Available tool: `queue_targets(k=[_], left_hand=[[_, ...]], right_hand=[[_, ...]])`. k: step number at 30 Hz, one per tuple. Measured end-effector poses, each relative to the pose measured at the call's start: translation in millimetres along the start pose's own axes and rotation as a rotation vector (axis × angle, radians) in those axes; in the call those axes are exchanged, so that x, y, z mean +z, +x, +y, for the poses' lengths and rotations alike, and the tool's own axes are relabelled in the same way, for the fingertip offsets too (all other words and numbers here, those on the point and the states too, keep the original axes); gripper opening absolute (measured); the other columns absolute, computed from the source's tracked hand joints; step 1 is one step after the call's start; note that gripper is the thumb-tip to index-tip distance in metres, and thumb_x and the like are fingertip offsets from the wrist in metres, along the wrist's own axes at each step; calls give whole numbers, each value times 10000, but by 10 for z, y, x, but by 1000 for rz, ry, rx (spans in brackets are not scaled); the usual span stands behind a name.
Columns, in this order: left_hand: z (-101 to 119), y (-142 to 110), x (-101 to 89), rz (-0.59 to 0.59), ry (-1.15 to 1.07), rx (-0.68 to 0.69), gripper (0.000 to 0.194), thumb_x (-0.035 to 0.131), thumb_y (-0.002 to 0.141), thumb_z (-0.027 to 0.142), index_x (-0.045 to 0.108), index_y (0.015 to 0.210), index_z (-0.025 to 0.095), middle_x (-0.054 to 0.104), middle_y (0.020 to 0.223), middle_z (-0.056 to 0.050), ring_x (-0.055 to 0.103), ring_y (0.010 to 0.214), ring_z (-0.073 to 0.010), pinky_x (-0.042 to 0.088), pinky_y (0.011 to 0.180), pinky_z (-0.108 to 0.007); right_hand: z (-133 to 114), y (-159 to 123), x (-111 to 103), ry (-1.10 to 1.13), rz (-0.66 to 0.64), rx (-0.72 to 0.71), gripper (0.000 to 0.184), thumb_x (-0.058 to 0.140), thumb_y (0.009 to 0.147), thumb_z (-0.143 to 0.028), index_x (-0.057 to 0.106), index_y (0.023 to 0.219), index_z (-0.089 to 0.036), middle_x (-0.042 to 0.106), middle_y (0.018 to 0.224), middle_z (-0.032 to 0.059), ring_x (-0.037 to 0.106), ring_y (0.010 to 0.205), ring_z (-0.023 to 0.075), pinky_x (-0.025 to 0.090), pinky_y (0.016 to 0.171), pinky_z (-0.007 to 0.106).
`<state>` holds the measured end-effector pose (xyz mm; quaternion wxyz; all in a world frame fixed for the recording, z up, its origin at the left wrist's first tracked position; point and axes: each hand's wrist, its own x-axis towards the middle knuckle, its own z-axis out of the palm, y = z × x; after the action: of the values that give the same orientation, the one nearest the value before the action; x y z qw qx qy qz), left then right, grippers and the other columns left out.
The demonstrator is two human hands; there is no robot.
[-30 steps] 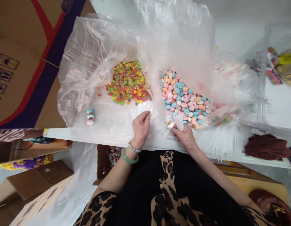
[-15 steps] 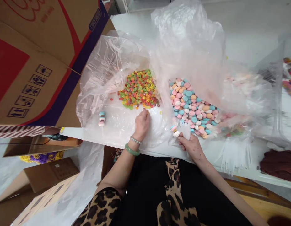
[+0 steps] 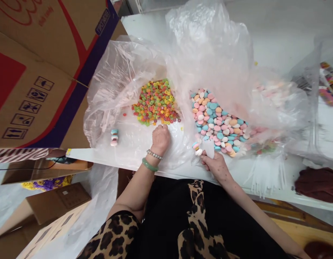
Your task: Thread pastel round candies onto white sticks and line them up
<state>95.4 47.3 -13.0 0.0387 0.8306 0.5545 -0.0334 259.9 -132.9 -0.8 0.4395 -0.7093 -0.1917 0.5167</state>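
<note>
My left hand (image 3: 161,137) rests knuckles-up on the clear plastic sheet, fingers curled at the near edge of a pile of small bright ring candies (image 3: 155,102). What its fingertips hold is hidden. My right hand (image 3: 216,166) grips a white plastic stick piece (image 3: 208,148) with a few round pastel candies (image 3: 196,147) threaded beside it. Just beyond lies a heap of flat pastel candies (image 3: 218,124) in an open plastic bag. A short finished stack of candies (image 3: 114,137) lies to the left on the plastic.
A large cardboard box (image 3: 45,72) stands at the left. Crumpled clear bags (image 3: 209,46) rise behind the piles. White plastic sticks (image 3: 266,172) lie near the table's front edge, with a dark red cloth (image 3: 317,183) at the right.
My left hand moved forward from mid-sheet to the edge of the ring candy pile and curled its fingers down. The right hand stayed put, still holding the stick. The view shifted slightly.
</note>
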Motion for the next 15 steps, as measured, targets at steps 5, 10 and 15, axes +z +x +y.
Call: queue_targets(k=[5, 10, 15], left_hand=[[-46, -34, -4, -12, -10, 147, 265, 361, 878, 67, 604, 976, 99, 615, 968, -178, 598, 918, -276, 438, 807, -385], [-15, -246, -91, 7, -669, 23, 142, 421, 905, 211, 552, 872, 170, 615, 859, -83, 590, 785, -187, 451, 728, -316], [274, -570, -258, -400, -1546, -66, 254, 477, 897, 428, 525, 888, 179, 528, 604, 37, 472, 468, -86, 351, 502, -219]], right_hand=[[-72, -62, 46, -12, 4, 24, 199, 644, 647, -330, 637, 761, -167, 532, 504, -39, 437, 418, 108, 340, 367, 222], [-105, -109, 93, -33, -57, -9, 201, 623, 665, -335, 648, 781, -172, 529, 528, -43, 440, 427, 110, 347, 380, 225], [-156, -138, 116, -213, -72, -184, 114, 589, 707, -290, 647, 726, -194, 565, 553, -36, 503, 496, 126, 387, 493, 241]])
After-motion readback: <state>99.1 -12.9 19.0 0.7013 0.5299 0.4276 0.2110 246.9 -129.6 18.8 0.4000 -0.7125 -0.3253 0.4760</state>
